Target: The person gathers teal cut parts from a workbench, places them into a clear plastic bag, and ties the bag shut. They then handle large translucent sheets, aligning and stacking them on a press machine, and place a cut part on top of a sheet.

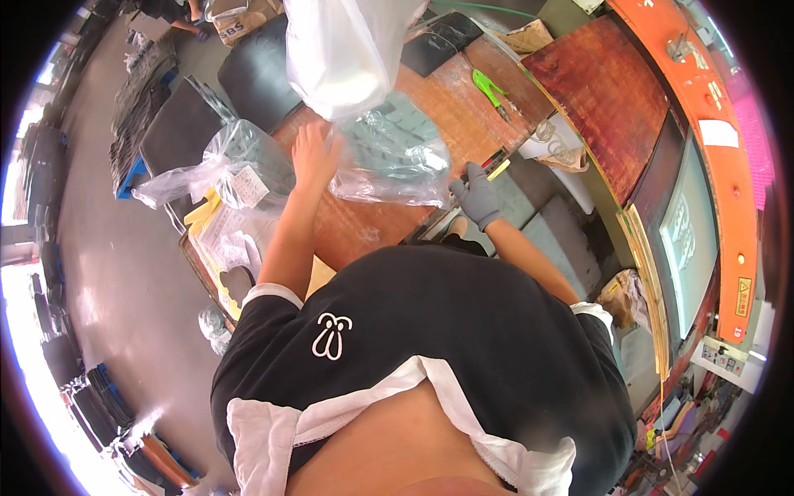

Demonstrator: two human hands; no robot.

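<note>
My bare left hand (314,153) rests on the left side of a clear plastic bag (389,161) filled with grey-green moulded parts, which lies on the brown wooden table (463,107). My right hand (478,197), in a grey glove, pinches the bag's lower right corner at the table's edge. Above the bag stands a tall white plastic bag (343,50), its lower end touching the bag of parts.
Another clear bag of grey parts (227,161) lies at left above papers and a yellow sheet (217,219). A green-handled tool (490,87) lies on the table. Black trays (178,124) and stacked parts line the left. An orange machine with a screen (691,231) stands right.
</note>
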